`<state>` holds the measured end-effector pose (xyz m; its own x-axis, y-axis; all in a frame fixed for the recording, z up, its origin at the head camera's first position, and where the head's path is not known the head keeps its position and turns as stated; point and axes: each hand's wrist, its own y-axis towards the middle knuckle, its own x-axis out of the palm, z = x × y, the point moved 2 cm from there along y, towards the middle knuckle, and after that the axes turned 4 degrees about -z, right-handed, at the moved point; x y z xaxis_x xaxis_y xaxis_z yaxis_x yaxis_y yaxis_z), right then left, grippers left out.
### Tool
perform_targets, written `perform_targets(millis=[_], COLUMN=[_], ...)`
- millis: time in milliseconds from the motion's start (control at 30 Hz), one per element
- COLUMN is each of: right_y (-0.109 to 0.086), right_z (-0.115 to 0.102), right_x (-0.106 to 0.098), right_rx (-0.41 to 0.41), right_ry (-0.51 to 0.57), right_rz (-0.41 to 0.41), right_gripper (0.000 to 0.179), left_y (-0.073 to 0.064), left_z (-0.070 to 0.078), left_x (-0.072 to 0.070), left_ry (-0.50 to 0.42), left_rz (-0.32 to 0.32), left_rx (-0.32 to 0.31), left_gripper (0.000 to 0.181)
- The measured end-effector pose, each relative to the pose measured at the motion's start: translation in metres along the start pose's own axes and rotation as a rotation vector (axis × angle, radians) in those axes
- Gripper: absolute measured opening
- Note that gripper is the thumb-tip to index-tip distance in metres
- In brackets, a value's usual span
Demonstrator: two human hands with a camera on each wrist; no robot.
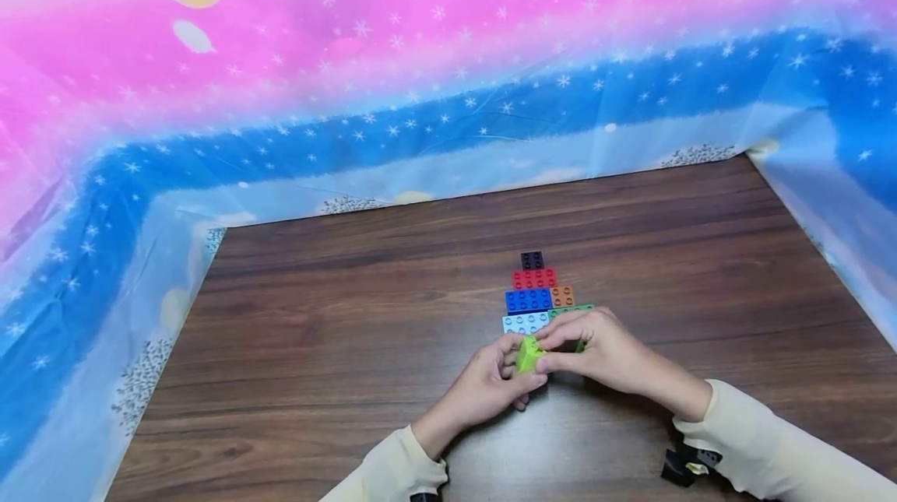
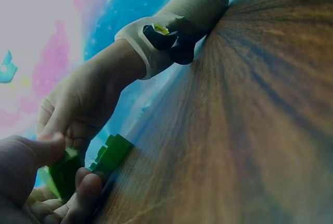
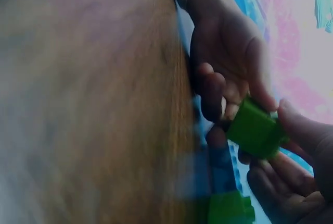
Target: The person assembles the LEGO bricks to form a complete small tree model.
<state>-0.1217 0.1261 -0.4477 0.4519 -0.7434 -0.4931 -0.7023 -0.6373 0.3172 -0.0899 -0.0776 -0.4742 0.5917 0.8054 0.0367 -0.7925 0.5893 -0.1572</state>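
Observation:
A lime-green toy building brick (image 1: 527, 356) is held above the near side of a flat group of bricks. My left hand (image 1: 487, 381) grips it from the left between thumb and fingers. From the right, my right hand (image 1: 617, 354) pinches the same brick at its studded side. The right wrist view shows the lime brick (image 3: 252, 130) tilted between both hands. Beyond the hands lie a light blue brick (image 1: 525, 321), a blue brick (image 1: 529, 300) and a green brick (image 1: 589, 308), which the right hand partly covers.
Farther back in the group are an orange brick (image 1: 563, 296), a red brick (image 1: 534, 279) and a black brick (image 1: 532, 260). All lie on a dark wooden table (image 1: 336, 346). A patterned pink and blue cloth (image 1: 420, 82) hangs around its back and sides.

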Motion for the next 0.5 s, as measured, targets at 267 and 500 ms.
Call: perform_targets(millis=[267,500], right_y=[0.001,-0.004], right_z=[-0.019,-0.027], right_x=[-0.035,-0.04], right_rx=[0.058,0.239], right_ry=[-0.329,-0.601], right_rz=[-0.101,-0.36], right_gripper=[0.003,0.023], left_y=[0.0,0.001], left_z=[0.001,0.001], left_x=[-0.003,-0.002], left_ry=[-0.019,-0.034], left_rz=[0.001,0.015], left_rx=[-0.014,-0.058], left_gripper=[0.024,0.023])
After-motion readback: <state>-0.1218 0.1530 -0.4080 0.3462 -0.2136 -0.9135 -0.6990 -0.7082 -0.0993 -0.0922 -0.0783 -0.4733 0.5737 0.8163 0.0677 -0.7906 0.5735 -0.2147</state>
